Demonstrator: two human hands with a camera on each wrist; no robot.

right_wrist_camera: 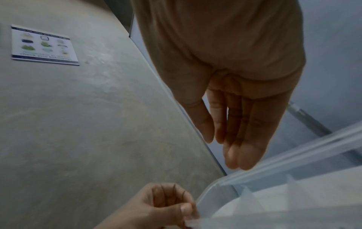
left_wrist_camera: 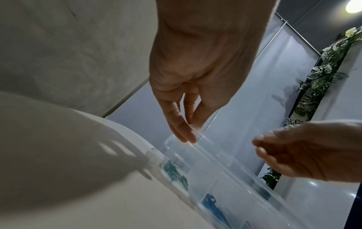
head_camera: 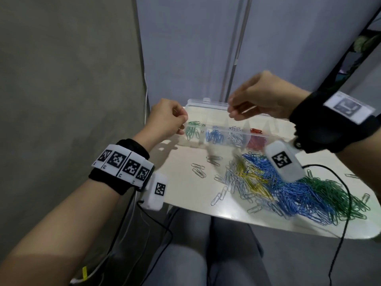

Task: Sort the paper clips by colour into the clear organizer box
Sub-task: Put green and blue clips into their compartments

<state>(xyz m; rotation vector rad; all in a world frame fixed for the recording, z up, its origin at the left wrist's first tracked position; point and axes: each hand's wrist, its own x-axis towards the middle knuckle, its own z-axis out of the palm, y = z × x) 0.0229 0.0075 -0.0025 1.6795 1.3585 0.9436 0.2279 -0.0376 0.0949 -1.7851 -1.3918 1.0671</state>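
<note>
Lid of clear organizer box pinched at corner by left hand; right hand fingers straight, together, near rim. Risk: lid drops shut while unsorted paper clips lie heaped nearby on table.

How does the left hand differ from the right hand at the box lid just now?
The left hand pinches the lid at its left corner, fingers curled. The right hand hovers near the lid's top edge, fingers straighter; whether it touches is unclear. Both are raised over the organizer box.
</note>
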